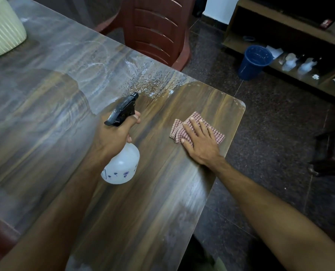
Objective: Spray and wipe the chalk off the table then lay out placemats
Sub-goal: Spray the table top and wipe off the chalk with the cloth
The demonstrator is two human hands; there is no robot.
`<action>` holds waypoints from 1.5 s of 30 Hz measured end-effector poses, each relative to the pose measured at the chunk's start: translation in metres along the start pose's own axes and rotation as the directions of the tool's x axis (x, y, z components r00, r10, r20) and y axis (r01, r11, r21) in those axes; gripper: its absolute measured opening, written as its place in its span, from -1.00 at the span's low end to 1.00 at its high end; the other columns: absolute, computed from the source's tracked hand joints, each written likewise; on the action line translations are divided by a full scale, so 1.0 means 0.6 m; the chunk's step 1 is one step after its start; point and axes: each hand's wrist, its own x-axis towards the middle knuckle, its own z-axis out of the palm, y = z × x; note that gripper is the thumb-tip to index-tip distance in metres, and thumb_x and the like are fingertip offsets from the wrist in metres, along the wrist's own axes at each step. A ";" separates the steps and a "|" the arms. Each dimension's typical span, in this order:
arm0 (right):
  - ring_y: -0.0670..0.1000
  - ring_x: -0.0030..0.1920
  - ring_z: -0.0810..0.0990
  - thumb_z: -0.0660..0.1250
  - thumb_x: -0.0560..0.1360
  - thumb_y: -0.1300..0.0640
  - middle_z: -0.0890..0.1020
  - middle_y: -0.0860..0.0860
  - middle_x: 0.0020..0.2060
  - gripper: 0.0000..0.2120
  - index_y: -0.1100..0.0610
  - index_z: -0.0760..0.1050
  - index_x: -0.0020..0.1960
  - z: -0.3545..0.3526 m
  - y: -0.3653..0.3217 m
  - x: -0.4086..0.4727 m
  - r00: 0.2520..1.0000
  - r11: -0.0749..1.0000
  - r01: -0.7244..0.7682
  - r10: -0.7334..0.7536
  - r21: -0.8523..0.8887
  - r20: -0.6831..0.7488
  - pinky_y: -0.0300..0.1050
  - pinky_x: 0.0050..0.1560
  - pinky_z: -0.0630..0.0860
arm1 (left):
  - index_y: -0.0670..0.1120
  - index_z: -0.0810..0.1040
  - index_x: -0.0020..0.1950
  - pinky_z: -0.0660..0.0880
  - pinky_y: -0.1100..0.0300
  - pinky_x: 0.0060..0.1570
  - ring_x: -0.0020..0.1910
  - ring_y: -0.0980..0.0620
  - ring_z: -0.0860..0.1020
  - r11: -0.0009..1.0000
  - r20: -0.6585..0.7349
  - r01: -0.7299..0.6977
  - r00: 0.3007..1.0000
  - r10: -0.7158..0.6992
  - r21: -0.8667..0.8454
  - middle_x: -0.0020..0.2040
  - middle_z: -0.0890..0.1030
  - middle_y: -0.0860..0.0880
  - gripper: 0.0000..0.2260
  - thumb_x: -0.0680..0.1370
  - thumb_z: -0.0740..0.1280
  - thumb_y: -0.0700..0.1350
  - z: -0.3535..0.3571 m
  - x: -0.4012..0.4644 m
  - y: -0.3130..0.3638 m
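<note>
**Spraying done here, wiping comes next**

The glossy wood-grain tabletop (pixel 123 192) carries smeared white chalk (pixel 98 75), beaded with droplets, beyond the hands. The left hand (pixel 113 137) grips a translucent plastic spray bottle (pixel 121 165). The right hand (pixel 200 141) presses flat on a folded checked cloth (pixel 182 132), which probably sweeps forward next. No placemats are visible.

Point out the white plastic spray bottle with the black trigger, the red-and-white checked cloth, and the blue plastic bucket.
White plastic spray bottle (pixel 123 163): head view, on its translucent body.
Red-and-white checked cloth (pixel 179 127): head view, on its left folds.
Blue plastic bucket (pixel 250 64): head view, on its outer wall.
</note>
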 end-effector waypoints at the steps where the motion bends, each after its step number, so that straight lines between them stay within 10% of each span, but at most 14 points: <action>1: 0.07 0.59 -0.06 -0.20 0.53 -0.34 -0.02 -0.06 0.60 -0.33 -0.15 -0.04 0.59 -0.002 0.005 0.006 1.000 1.000 -0.021 0.021 0.005 0.010 0.11 0.54 -0.11 | -0.07 0.63 0.06 0.48 0.23 -0.27 -0.53 0.08 0.46 1.000 -0.010 -0.002 1.000 0.002 -0.002 -0.03 0.69 0.06 -0.86 0.59 0.34 -0.06 -0.001 -0.006 -0.001; 17: 0.12 0.58 -0.06 -0.13 0.55 -0.29 -0.02 -0.03 0.60 -0.36 -0.14 -0.05 0.59 -0.052 0.086 0.203 0.994 0.995 0.096 -0.095 -0.022 0.044 0.15 0.53 -0.12 | -0.28 0.58 -0.03 0.49 -0.15 -0.22 -0.36 -0.16 0.50 0.940 -0.310 0.329 0.906 -0.289 0.088 -0.23 0.59 -0.35 -0.72 0.56 0.35 -0.04 0.026 0.073 -0.021; 35: 0.19 0.57 0.04 -0.16 0.53 -0.28 0.10 0.07 0.58 -0.32 -0.05 0.08 0.59 -0.054 0.068 0.287 0.982 0.980 0.190 -0.191 -0.060 -0.006 0.21 0.53 -0.03 | -0.23 0.63 -0.05 0.45 0.08 -0.21 -0.26 -0.08 0.52 0.853 -0.493 0.519 0.730 -0.473 -0.051 -0.08 0.67 -0.25 -0.75 0.54 0.33 -0.04 0.017 0.112 -0.019; 45: 0.17 0.58 -0.03 -0.13 0.55 -0.28 0.01 0.04 0.60 -0.33 -0.07 0.00 0.60 -0.067 0.073 0.313 0.973 0.972 0.227 -0.224 -0.065 0.048 0.17 0.53 -0.09 | 0.00 0.57 -0.13 0.55 -0.16 0.06 -0.13 -0.13 0.59 0.890 -0.464 0.447 0.771 -0.435 -0.092 -0.07 0.69 -0.19 -0.93 0.54 0.35 -0.05 0.001 0.121 -0.004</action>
